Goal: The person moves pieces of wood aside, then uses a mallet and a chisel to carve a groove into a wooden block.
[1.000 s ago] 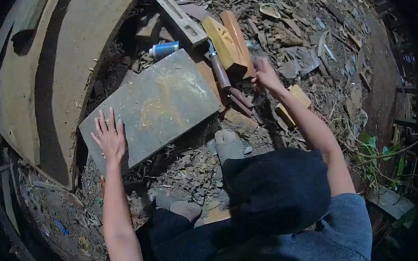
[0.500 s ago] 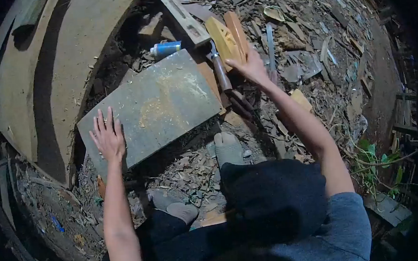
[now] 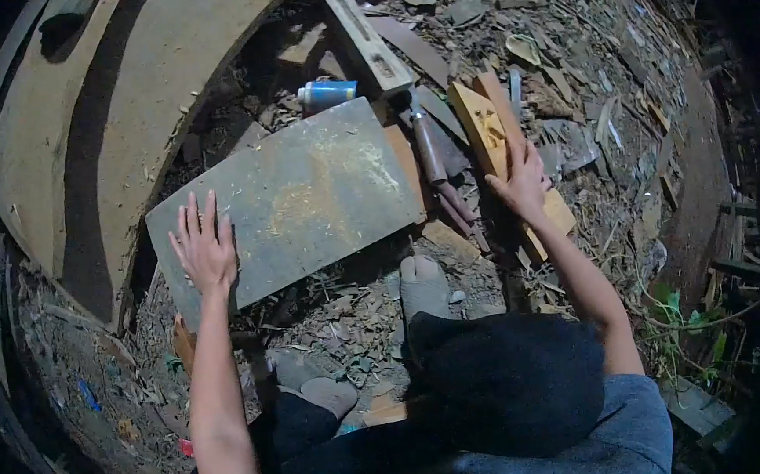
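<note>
My left hand lies flat, fingers spread, on the left end of a grey board dusted with wood shavings. Over to the right, my right hand is wrapped around a yellow-and-brown wooden block with shavings in a hollow on its face. The thumb rests on its left side, and the other fingers are partly hidden on the far side. Between board and block lies a tool with a brown wooden handle and metal collar. A slotted pale wooden bar lies just beyond it.
A blue can lies behind the board. Large curved timber slabs fill the left. Wood chips and scraps cover the ground, and a green plant grows at the right. My feet are close to the board's near edge.
My right hand has moved toward me and rightward, bringing the wooden block along. My left hand stays flat on the board. The whole view has shifted slightly.
</note>
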